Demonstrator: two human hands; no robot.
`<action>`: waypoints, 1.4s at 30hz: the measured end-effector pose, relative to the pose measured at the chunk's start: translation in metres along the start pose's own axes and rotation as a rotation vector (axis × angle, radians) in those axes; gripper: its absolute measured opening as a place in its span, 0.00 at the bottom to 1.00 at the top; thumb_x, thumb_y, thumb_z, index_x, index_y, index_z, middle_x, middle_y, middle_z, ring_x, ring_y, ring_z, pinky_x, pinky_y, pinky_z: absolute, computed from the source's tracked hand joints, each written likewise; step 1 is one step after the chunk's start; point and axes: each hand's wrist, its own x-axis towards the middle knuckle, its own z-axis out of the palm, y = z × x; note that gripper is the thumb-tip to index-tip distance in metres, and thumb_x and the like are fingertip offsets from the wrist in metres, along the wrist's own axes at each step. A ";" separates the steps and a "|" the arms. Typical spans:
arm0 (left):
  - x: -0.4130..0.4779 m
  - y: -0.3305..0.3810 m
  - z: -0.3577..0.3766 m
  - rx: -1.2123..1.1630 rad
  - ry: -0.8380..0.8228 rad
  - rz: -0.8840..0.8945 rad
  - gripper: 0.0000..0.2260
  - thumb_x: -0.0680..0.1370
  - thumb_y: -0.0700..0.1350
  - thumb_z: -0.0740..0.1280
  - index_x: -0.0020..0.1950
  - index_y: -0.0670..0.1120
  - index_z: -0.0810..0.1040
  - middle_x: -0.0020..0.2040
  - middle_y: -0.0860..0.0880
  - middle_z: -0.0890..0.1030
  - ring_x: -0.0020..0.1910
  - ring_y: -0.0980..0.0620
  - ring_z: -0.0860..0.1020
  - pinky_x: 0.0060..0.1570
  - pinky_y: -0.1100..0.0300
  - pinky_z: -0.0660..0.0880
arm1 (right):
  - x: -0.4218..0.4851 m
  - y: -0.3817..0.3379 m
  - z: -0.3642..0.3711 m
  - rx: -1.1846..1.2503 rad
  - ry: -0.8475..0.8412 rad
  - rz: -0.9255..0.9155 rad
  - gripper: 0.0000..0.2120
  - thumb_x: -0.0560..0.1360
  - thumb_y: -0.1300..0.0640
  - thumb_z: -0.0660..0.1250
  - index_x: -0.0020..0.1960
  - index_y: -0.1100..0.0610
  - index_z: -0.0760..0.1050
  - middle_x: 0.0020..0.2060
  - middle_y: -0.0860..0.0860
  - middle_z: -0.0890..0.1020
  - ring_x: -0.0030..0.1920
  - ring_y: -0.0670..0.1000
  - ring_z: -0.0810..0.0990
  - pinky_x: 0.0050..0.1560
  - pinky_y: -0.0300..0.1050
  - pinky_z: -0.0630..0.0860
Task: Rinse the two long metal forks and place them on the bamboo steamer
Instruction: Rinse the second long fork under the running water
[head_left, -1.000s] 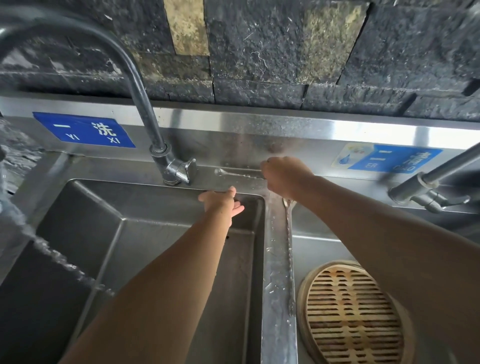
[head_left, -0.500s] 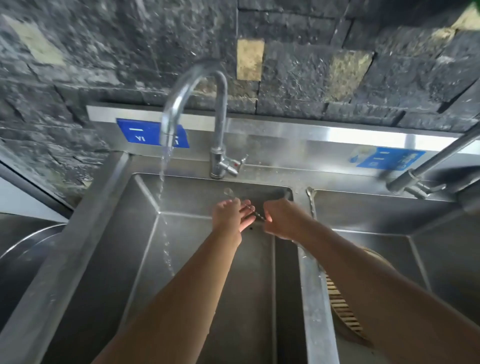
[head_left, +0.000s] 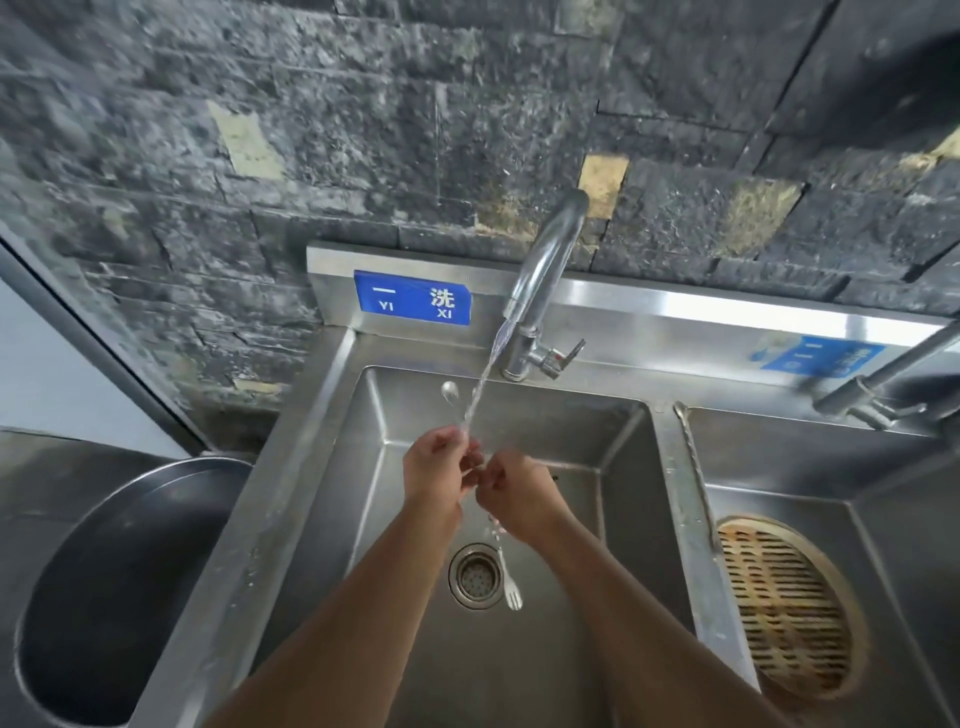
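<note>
Commercial kitchen wash station — steel double sink (head_left: 670, 467), labelled basins, gooseneck tap (head_left: 545, 270), stone wall

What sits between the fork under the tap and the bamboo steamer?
Only the steel divider between the basins, with the second fork lying along it. The held fork, in both hands, must be lifted over it to reach the bamboo steamer.

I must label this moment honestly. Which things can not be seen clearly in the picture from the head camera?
- Fork in the hands: its middle is hidden by the right hand and left hand; which fingers pinch it is unclear.
- Second fork on the sink divider: its lower end is hard to separate from the bamboo steamer.
- Right faucet: blurred, cut off by the edge.
- Right blue label: too blurred to read.
</note>
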 end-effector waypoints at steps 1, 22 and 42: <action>0.002 0.000 -0.003 0.015 0.001 0.009 0.05 0.79 0.38 0.67 0.44 0.43 0.80 0.33 0.46 0.80 0.30 0.50 0.77 0.32 0.57 0.74 | -0.002 -0.001 0.003 0.030 0.000 0.005 0.03 0.73 0.60 0.67 0.41 0.57 0.78 0.40 0.57 0.86 0.41 0.58 0.85 0.43 0.53 0.82; -0.025 0.007 -0.038 0.093 -0.120 -0.017 0.06 0.78 0.34 0.66 0.46 0.40 0.82 0.33 0.46 0.79 0.27 0.54 0.71 0.24 0.63 0.62 | 0.030 -0.031 -0.007 0.684 -0.027 -0.070 0.18 0.73 0.72 0.66 0.59 0.56 0.77 0.35 0.57 0.83 0.26 0.49 0.73 0.25 0.40 0.70; -0.040 -0.003 -0.037 0.008 -0.234 -0.062 0.07 0.79 0.38 0.66 0.55 0.37 0.80 0.35 0.46 0.77 0.25 0.54 0.66 0.21 0.65 0.57 | 0.032 -0.035 -0.018 0.815 0.051 -0.030 0.12 0.81 0.68 0.58 0.48 0.59 0.80 0.32 0.53 0.83 0.21 0.45 0.71 0.25 0.36 0.69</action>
